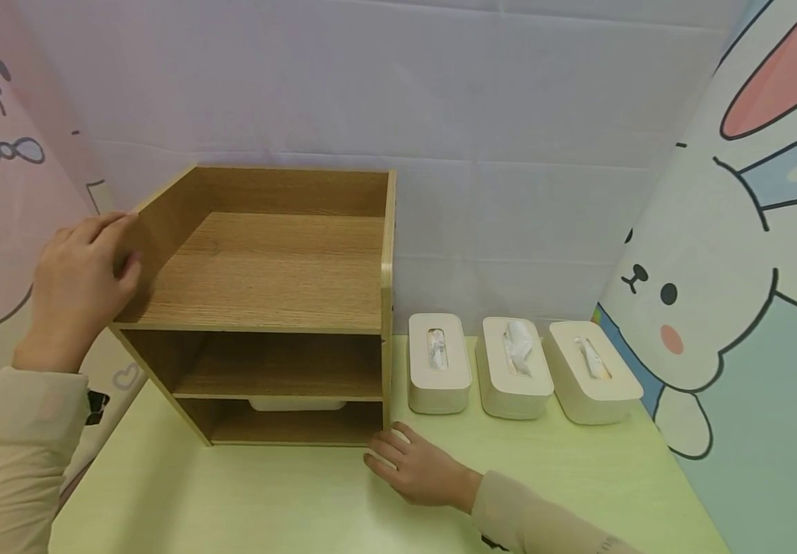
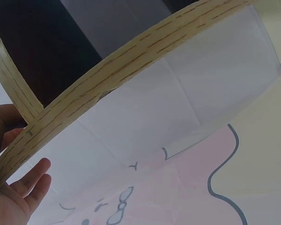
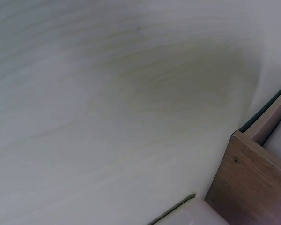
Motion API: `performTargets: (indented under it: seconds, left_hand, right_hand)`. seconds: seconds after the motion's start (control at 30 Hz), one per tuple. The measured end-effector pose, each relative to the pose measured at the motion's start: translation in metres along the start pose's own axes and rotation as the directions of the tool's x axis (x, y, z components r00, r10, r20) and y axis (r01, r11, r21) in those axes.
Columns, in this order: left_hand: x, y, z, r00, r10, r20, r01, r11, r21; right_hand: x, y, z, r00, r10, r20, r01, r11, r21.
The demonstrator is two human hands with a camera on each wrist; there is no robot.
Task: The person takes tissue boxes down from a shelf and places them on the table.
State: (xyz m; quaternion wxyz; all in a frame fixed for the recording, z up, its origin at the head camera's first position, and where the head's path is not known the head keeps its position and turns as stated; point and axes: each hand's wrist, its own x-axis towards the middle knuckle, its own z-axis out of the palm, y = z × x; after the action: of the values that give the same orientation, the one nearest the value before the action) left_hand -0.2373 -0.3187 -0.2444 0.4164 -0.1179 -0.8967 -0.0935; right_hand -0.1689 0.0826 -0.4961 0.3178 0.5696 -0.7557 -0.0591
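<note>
A light wooden desk shelf (image 1: 288, 269) with a high back, side panels and open compartments stands on the table, its left side nearer the wall drape. My left hand (image 1: 87, 281) grips the shelf's left side panel. In the left wrist view, this hand (image 2: 18, 201) has the wooden panel edge (image 2: 126, 56) running between thumb and fingers. Low at the front right corner of the shelf is my right hand (image 1: 426, 469), fingers relaxed and slightly bent, fingertips right at the corner. The right wrist view shows the shelf's side (image 3: 248, 173) but not the hand.
Three white tissue boxes (image 1: 438, 369), (image 1: 515, 377), (image 1: 592, 377) stand in a row right of the shelf. Inside the lowest compartment a white rounded thing (image 1: 296, 404) shows partly. The pale green table (image 1: 288, 500) meets a white drape behind and cartoon-printed drapes (image 1: 717, 323) at the sides.
</note>
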Motion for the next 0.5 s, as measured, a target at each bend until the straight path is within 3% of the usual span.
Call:
performTargets:
  seconds: [0.5]
  left_hand:
    - [-0.001,-0.001,0.000,1.000,-0.013,0.010,0.013,1.000,0.020]
  right_hand:
    - [0.044,-0.008,0.005,0.988,0.075,0.134,-0.067,0.996,-0.063]
